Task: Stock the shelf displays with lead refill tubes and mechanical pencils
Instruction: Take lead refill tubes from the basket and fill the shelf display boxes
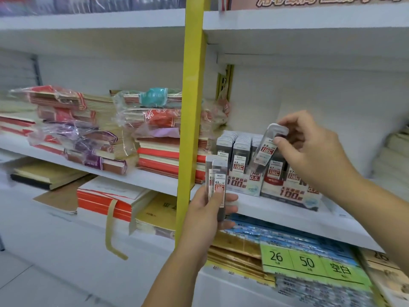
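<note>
My left hand (207, 214) grips a small bunch of clear lead refill tubes (217, 180), held upright in front of the white shelf's edge. My right hand (309, 147) pinches a single lead refill tube (266, 147) by its white cap, tilted above the display boxes. Two display boxes stand on the white shelf (276, 214): a left display box (240, 185) marked 0.5 and a right display box (287, 192) marked 0.7, both holding rows of upright tubes. No mechanical pencils are visible.
A yellow upright post (190, 120) divides the shelving just left of my left hand. Plastic-wrapped notebook stacks (93, 134) fill the left shelf. Below lie paper packs and a green price label (309, 262). Another shelf board (287, 25) hangs overhead.
</note>
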Motion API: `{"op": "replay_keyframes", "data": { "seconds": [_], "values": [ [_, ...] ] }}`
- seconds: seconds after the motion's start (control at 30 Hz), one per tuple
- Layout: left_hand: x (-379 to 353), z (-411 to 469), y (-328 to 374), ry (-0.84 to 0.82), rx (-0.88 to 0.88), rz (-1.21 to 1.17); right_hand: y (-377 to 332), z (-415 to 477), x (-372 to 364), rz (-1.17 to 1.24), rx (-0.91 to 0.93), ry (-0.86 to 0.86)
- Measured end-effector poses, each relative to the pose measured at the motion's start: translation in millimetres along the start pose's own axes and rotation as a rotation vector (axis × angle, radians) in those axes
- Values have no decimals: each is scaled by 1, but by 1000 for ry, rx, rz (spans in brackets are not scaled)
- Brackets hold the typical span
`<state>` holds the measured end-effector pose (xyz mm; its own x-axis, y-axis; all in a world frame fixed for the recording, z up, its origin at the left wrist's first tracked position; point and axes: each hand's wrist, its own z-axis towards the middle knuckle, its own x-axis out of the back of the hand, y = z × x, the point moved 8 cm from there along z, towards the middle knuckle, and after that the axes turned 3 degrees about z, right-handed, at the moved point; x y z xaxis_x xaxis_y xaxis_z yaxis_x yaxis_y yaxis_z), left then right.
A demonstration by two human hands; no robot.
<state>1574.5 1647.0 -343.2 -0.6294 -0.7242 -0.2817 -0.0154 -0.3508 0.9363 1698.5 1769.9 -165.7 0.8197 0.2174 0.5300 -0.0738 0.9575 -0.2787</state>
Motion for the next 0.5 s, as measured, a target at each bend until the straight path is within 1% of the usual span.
{"op": "replay_keyframes", "data": {
  "seconds": [0.07, 0.1, 0.2, 0.27, 0.37, 0.43, 0.5],
  "values": [
    [4, 3, 1, 14, -11, -8, 4, 8, -9, -3, 7, -54],
    [5, 4, 2, 18, -18, -8, 6, 11, -10, 24, 0, -51],
    [8, 5, 5, 19, -36, -4, 8, 22, 2, 123, -32, 63],
    [9, 4, 7, 13, -41, -2, 6, 27, 7, 94, -24, 89],
    [7, 4, 10, 0, -36, -17, 10, 30, -12, -77, -50, -51],
    [5, 3, 11, -10, -28, -32, 19, 29, -30, -153, -101, -162],
    [3, 3, 12, -26, -30, -42, 24, 27, -41, -238, -126, -234]
  ]
}}
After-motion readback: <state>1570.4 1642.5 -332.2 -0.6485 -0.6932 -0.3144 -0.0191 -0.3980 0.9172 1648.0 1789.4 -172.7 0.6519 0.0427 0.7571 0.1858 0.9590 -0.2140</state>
